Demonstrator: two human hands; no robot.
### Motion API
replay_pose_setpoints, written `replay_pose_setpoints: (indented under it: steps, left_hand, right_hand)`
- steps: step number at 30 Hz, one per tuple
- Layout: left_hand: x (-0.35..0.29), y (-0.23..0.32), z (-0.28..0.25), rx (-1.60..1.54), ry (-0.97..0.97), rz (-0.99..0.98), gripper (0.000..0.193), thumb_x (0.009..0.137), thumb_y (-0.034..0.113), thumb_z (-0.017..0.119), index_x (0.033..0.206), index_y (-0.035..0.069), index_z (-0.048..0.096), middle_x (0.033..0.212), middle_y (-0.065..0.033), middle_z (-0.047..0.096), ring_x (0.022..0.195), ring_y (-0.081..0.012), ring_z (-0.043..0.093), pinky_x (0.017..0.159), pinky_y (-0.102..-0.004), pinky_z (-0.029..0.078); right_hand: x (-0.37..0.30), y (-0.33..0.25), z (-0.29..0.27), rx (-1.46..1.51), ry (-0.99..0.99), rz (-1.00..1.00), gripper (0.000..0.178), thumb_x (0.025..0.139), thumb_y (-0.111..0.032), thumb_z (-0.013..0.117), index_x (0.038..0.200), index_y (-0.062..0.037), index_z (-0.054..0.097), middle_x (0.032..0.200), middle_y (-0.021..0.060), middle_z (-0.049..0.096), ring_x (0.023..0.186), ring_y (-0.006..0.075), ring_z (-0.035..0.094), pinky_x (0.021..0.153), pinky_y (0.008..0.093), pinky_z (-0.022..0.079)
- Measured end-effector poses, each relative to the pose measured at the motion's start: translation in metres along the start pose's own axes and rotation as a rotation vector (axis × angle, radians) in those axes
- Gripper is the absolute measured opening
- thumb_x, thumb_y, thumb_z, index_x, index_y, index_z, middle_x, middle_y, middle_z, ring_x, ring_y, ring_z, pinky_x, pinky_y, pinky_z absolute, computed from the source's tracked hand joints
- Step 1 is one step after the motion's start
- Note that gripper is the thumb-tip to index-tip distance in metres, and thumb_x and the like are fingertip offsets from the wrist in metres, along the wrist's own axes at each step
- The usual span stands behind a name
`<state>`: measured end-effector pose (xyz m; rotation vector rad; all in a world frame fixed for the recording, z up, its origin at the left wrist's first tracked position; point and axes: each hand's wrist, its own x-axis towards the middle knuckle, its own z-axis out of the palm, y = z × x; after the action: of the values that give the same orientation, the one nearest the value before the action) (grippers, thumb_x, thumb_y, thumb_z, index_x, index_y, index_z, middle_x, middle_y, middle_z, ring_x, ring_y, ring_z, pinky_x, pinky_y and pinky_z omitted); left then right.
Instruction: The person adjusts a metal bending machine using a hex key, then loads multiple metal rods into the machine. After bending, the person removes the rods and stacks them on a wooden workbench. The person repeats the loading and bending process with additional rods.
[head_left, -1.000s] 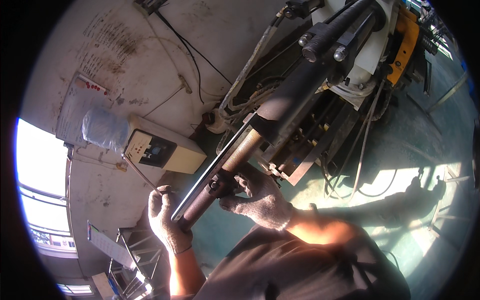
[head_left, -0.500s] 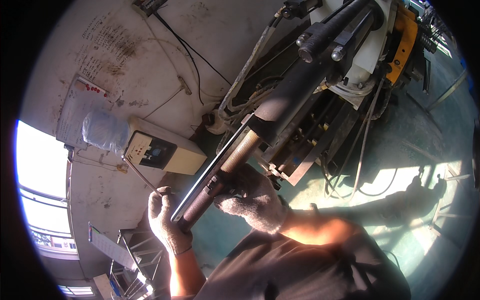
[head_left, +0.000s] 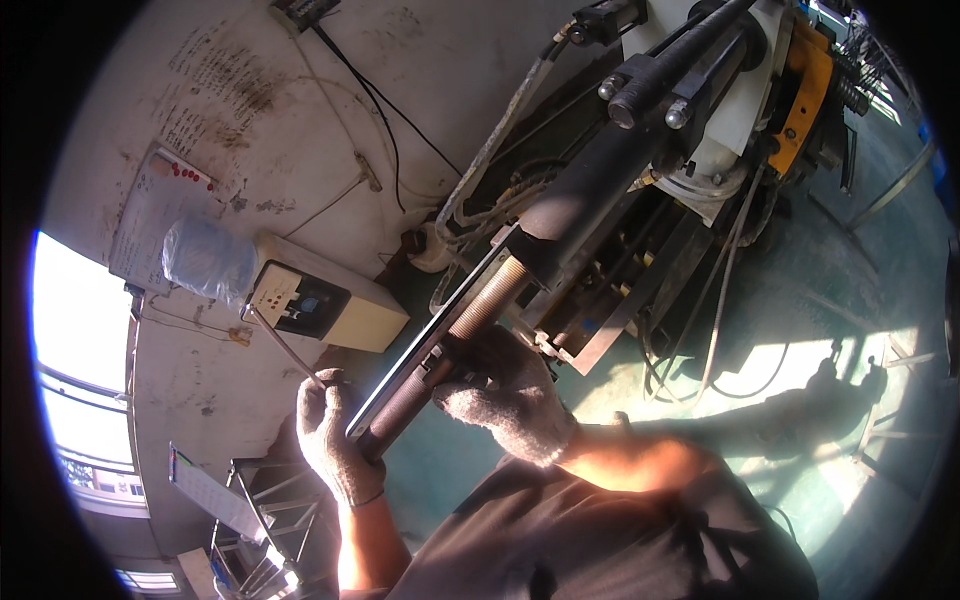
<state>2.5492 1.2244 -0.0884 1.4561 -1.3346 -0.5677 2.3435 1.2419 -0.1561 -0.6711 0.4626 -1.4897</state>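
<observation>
My left hand (head_left: 335,440), in a pale knit glove, is closed with a slim metal rod (head_left: 286,345) pinched between thumb and fingers. The rod slants up and left from the fingertips. Beside this hand lies the lower end of a long dark threaded shaft (head_left: 395,410), which runs up into a thick black cylinder (head_left: 580,200). A flat metal bar (head_left: 430,330) lies along the shaft, and a small dark clamp-like piece (head_left: 430,362) sits on it. My right hand (head_left: 515,405), gloved too, curls around the shaft near that piece; some of its fingers are in shadow.
The cylinder belongs to a large machine with an orange bracket (head_left: 803,95), hoses (head_left: 490,165) and an open metal frame (head_left: 585,345) at right. A beige water dispenser (head_left: 350,310) with a clear bottle (head_left: 207,260) stands at left. Metal racks (head_left: 270,500) stand lower left.
The view has shifted slightly. Both hands keep the same hold, the left on the slim rod and the right on the threaded shaft.
</observation>
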Motion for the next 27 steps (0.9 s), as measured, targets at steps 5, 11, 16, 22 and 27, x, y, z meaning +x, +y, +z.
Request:
replay_pose_setpoints:
  steps: [5,11,16,22,27]
  left_hand:
    - [0.002,-0.001,-0.003,-0.083,-0.006,-0.043,0.018,0.116,0.017,0.067,0.113,0.0,0.072,0.104,-0.0023,0.067,0.098,-0.0118,0.063,0.093,-0.0276,0.051]
    - [0.002,-0.004,-0.011,-0.157,0.023,-0.102,0.013,0.113,0.011,0.068,0.115,0.001,0.074,0.101,-0.0013,0.068,0.094,-0.0112,0.061,0.09,-0.0274,0.049]
    - [-0.014,-0.026,-0.032,-0.099,-0.086,-0.233,0.008,0.111,0.009,0.069,0.112,0.004,0.075,0.09,-0.0018,0.069,0.075,-0.0086,0.059,0.068,-0.026,0.045]
    - [-0.062,-0.051,-0.048,0.025,-0.619,-0.818,0.013,0.108,0.012,0.07,0.11,0.004,0.079,0.084,0.0001,0.072,0.063,-0.0061,0.054,0.058,-0.0259,0.042]
    - [-0.046,-0.064,-0.067,0.038,-0.835,-0.802,0.012,0.102,0.007,0.074,0.113,0.002,0.078,0.088,-0.0024,0.075,0.067,-0.0069,0.055,0.062,-0.0279,0.044]
  right_hand:
    - [-0.002,0.003,-0.001,-0.035,0.012,0.026,0.045,0.096,-0.005,0.082,0.138,-0.0035,0.067,0.117,0.0052,0.076,0.104,0.0129,0.071,0.092,0.0309,0.061]
    - [-0.009,0.019,-0.015,-0.117,-0.04,-0.075,0.057,0.093,-0.004,0.093,0.143,-0.0039,0.064,0.118,0.0044,0.074,0.108,0.0131,0.071,0.096,0.032,0.062]
    - [-0.018,0.045,-0.029,-0.561,-0.024,0.334,0.054,0.099,-0.022,0.095,0.139,-0.002,0.065,0.123,0.0068,0.077,0.114,0.0162,0.074,0.103,0.0336,0.061]
    - [-0.004,0.086,-0.026,-0.466,-0.058,0.505,0.03,0.108,-0.026,0.083,0.128,-0.0062,0.072,0.113,0.0106,0.079,0.101,0.0187,0.077,0.086,0.0341,0.064]
    - [-0.019,0.101,-0.041,-0.303,-0.002,0.433,0.012,0.115,-0.014,0.072,0.12,-0.0036,0.077,0.099,0.0091,0.08,0.08,0.0146,0.077,0.072,0.0308,0.066]
